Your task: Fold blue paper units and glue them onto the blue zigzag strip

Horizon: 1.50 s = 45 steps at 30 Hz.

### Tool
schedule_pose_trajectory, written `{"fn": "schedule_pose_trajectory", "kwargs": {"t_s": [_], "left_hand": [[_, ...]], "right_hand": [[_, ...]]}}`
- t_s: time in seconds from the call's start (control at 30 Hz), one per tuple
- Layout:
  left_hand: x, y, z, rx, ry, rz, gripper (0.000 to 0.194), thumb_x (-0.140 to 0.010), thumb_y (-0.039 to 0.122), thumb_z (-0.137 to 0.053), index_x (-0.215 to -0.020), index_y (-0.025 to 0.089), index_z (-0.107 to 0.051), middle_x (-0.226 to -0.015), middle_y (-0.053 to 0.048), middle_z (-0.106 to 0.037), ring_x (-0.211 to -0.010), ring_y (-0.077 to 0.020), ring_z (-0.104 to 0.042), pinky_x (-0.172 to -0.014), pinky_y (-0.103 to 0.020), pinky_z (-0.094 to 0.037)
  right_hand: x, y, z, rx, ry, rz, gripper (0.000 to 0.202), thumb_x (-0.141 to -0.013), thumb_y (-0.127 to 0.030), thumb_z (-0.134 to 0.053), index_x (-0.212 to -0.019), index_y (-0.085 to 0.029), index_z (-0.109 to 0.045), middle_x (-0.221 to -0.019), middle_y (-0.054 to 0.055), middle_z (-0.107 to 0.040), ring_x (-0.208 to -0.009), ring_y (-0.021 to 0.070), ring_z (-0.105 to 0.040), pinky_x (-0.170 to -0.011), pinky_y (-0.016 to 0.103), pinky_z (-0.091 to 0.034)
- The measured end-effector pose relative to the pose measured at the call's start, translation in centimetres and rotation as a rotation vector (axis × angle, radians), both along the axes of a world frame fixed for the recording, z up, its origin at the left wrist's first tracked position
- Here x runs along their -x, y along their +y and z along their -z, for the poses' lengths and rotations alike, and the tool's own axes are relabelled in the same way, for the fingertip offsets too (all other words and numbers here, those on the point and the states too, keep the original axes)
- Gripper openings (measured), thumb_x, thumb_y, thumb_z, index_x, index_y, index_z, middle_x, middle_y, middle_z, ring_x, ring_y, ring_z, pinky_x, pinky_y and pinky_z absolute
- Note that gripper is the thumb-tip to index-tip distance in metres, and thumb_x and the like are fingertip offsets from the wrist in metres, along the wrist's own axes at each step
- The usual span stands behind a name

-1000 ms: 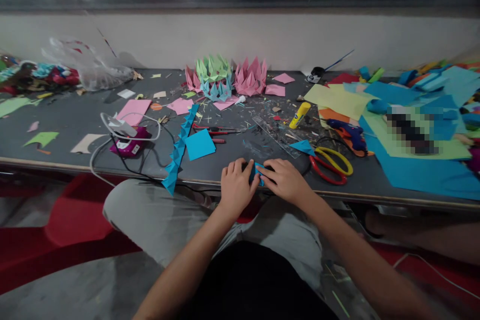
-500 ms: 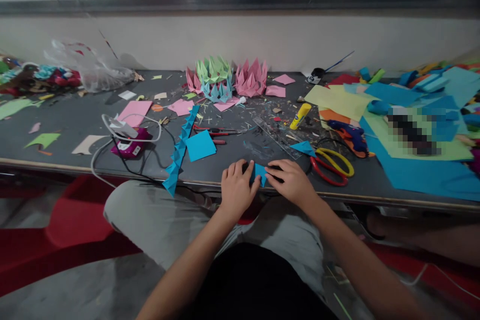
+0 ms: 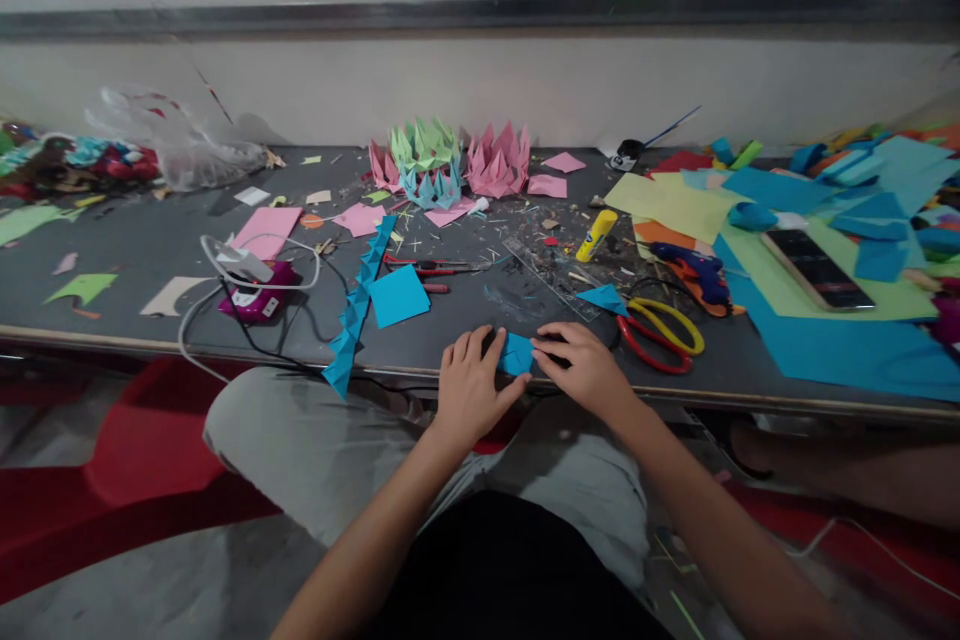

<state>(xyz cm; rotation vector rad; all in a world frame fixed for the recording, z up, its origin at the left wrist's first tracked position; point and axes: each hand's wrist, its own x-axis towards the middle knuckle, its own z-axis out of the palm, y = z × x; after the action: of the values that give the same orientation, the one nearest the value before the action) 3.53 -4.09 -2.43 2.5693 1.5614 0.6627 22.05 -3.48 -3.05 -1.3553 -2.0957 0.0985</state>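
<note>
A small folded blue paper (image 3: 516, 353) lies at the table's front edge between my hands. My left hand (image 3: 472, 380) rests on its left side, thumb and fingers spread around it. The right side is pinched between the fingers of my right hand (image 3: 581, 363). To the left are a stack of blue squares (image 3: 400, 297) and a long zigzag strip of blue folded points (image 3: 360, 305), whose near end overhangs the edge. A folded blue triangle (image 3: 604, 298) touches the scissors (image 3: 664, 332) with red and yellow handles, right of my right hand.
Paper crowns (image 3: 498, 162) stand at the back. A glue stick (image 3: 596, 235), a ruler (image 3: 551, 278), a glue gun (image 3: 697, 275) and a phone (image 3: 817, 268) lie rightward. Leftward are a purple power socket (image 3: 259, 295) with cables and a plastic bag (image 3: 187, 150).
The blue paper now lies flatter, with more of its surface showing. My left thumb has moved down to its lower edge. The view has shifted slightly.
</note>
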Motion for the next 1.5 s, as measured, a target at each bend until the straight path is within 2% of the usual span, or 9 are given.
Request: {"fn": "schedule_pose_trajectory", "kwargs": {"t_s": [0.17, 0.27, 0.43, 0.57, 0.67, 0.83, 0.93, 1.3, 1.5], "left_hand": [[1.1, 0.1, 0.8, -0.073, -0.147, 0.157, 0.026, -0.084, 0.032, -0.053, -0.107, 0.022, -0.059, -0.113, -0.005, -0.059, -0.105, -0.0198, -0.050, -0.087, -0.034, -0.039], [1.4, 0.2, 1.0, -0.056, -0.196, 0.205, 0.019, -0.086, 0.028, -0.051, -0.102, 0.023, -0.060, -0.104, -0.004, -0.064, -0.098, -0.0173, -0.055, -0.083, -0.032, -0.040], [1.4, 0.2, 0.6, 0.021, -0.207, 0.201, 0.022, -0.085, 0.026, -0.052, -0.105, 0.022, -0.059, -0.103, -0.004, -0.065, -0.098, -0.0176, -0.056, -0.083, -0.033, -0.040], [1.0, 0.2, 0.1, 0.061, -0.220, 0.137, 0.022, -0.085, 0.024, -0.053, -0.106, 0.020, -0.057, -0.100, -0.004, -0.065, -0.095, -0.0172, -0.057, -0.082, -0.032, -0.041], [0.8, 0.3, 0.1, 0.045, -0.189, 0.120, 0.016, -0.084, 0.024, -0.054, -0.098, 0.020, -0.060, -0.101, -0.004, -0.064, -0.096, -0.0179, -0.056, -0.081, -0.033, -0.041], [1.5, 0.5, 0.7, -0.049, -0.075, 0.293, 0.018, -0.085, 0.029, -0.053, -0.098, 0.024, -0.063, -0.103, -0.004, -0.064, -0.099, -0.0174, -0.055, -0.082, -0.033, -0.041], [1.9, 0.6, 0.7, -0.100, -0.072, 0.306, 0.017, -0.087, 0.027, -0.049, -0.091, 0.023, -0.065, -0.092, -0.004, -0.066, -0.091, -0.0162, -0.057, -0.077, -0.031, -0.042], [1.1, 1.5, -2.2, -0.148, -0.323, 0.352, 0.009, -0.079, 0.015, -0.050, -0.075, 0.018, -0.058, -0.072, -0.002, -0.066, -0.069, -0.0139, -0.058, -0.067, -0.026, -0.044], [0.1, 1.5, -2.8, -0.133, -0.377, 0.364, 0.008, -0.078, 0.016, -0.049, -0.074, 0.018, -0.056, -0.071, -0.003, -0.064, -0.070, -0.0144, -0.057, -0.067, -0.026, -0.045]], "right_hand": [[0.0, -0.3, 0.1, 0.027, -0.016, 0.003, 0.021, -0.084, -0.026, -0.051, -0.094, -0.019, -0.068, -0.097, 0.009, -0.065, -0.091, 0.0224, -0.058, -0.082, 0.040, -0.048], [0.0, -0.2, 0.0, 0.061, -0.015, -0.036, 0.024, -0.084, -0.028, -0.051, -0.099, -0.018, -0.066, -0.103, 0.010, -0.063, -0.096, 0.0234, -0.056, -0.084, 0.043, -0.046], [-0.1, 0.8, -1.0, 0.199, -0.029, -0.256, 0.038, -0.081, -0.030, -0.057, -0.118, -0.024, -0.055, -0.115, 0.008, -0.060, -0.106, 0.0227, -0.053, -0.091, 0.044, -0.043], [0.0, 1.8, -1.7, 0.286, -0.055, -0.346, 0.035, -0.081, -0.026, -0.057, -0.116, -0.023, -0.056, -0.107, 0.007, -0.063, -0.100, 0.0200, -0.056, -0.087, 0.039, -0.046], [0.3, 1.7, -1.6, 0.227, -0.035, -0.318, 0.028, -0.081, -0.024, -0.056, -0.109, -0.022, -0.061, -0.105, 0.008, -0.062, -0.098, 0.0192, -0.056, -0.086, 0.036, -0.046], [0.7, -0.1, -0.8, 0.057, -0.042, -0.262, 0.016, -0.082, -0.025, -0.054, -0.093, -0.022, -0.065, -0.095, 0.007, -0.064, -0.089, 0.0191, -0.058, -0.079, 0.036, -0.047], [1.2, -1.2, -0.7, -0.045, -0.071, -0.271, 0.015, -0.082, -0.029, -0.055, -0.089, -0.020, -0.065, -0.089, 0.007, -0.066, -0.083, 0.0190, -0.059, -0.073, 0.034, -0.047], [1.5, -1.3, -2.2, -0.166, 0.089, -0.234, 0.013, -0.085, -0.017, -0.050, -0.090, -0.018, -0.062, -0.082, 0.005, -0.069, -0.076, 0.0153, -0.063, -0.072, 0.029, -0.049], [1.7, -1.8, -2.6, -0.182, 0.138, -0.188, 0.013, -0.086, -0.016, -0.047, -0.085, -0.020, -0.059, -0.078, 0.004, -0.068, -0.072, 0.0148, -0.063, -0.069, 0.027, -0.051]]}}
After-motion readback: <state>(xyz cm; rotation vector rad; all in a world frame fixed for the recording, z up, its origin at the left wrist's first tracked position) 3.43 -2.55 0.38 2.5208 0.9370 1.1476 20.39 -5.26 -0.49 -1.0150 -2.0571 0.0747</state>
